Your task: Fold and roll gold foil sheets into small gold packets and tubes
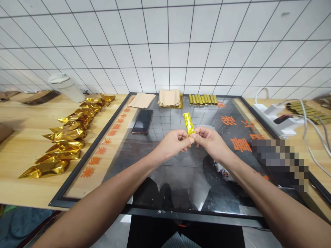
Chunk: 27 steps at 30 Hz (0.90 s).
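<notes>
Between my two hands a narrow strip of gold foil paper (188,123) points up and away from me. My left hand (178,140) pinches its lower end from the left, thumb against fingers. From the right, my right hand (207,139) pinches the same end, and the two thumbs nearly meet. Both hands are above the dark glass panel (170,172). Beyond them lie a row of small gold rolls (203,100), a stack of brown paper sheets (169,98) with gold foil beneath, and a thinner pile of brown paper (142,100).
A smartphone (142,121) lies on the glass, left of my hands. Folded gold foil pieces (64,148) line the wooden table's left side, near a white-lidded cup (68,88). At right are a power strip (274,119) with cables and more gold rolls (307,112). A tiled wall rises behind.
</notes>
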Tool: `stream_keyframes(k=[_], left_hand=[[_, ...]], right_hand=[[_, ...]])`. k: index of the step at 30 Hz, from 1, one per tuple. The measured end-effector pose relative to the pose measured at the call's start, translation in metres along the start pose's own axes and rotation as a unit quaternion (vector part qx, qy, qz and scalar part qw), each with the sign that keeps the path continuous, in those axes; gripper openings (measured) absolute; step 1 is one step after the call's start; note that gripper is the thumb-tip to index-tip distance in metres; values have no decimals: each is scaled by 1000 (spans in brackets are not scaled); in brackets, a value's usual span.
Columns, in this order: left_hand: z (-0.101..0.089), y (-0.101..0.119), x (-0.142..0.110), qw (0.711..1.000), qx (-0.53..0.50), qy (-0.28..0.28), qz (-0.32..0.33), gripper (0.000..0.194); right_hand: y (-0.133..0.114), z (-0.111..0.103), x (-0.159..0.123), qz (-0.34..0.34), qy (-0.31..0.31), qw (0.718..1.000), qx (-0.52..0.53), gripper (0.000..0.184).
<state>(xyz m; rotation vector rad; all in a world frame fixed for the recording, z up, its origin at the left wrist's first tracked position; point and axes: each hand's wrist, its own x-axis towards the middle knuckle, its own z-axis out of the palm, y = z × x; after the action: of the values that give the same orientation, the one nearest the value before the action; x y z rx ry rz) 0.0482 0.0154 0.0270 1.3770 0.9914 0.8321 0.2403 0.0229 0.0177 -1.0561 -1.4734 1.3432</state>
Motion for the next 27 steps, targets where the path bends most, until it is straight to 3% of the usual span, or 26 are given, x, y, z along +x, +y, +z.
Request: stream_keyframes(k=[4, 9, 16, 27], left_hand=[[-4, 0, 4, 998, -50, 45, -1, 27], [-4, -2, 7, 993, -76, 92, 3, 28], [-6, -1, 7, 988, -100, 112, 30, 26], [-8, 2, 6, 989, -63, 116, 66, 27]], right_hand=[[-1, 0, -2, 13, -30, 999, -40, 46], [-3, 6, -3, 24, -17, 999, -35, 47], [-3, 6, -4, 43, -42, 998, -13, 47], [-3, 2, -3, 3, -32, 998, -47, 44]])
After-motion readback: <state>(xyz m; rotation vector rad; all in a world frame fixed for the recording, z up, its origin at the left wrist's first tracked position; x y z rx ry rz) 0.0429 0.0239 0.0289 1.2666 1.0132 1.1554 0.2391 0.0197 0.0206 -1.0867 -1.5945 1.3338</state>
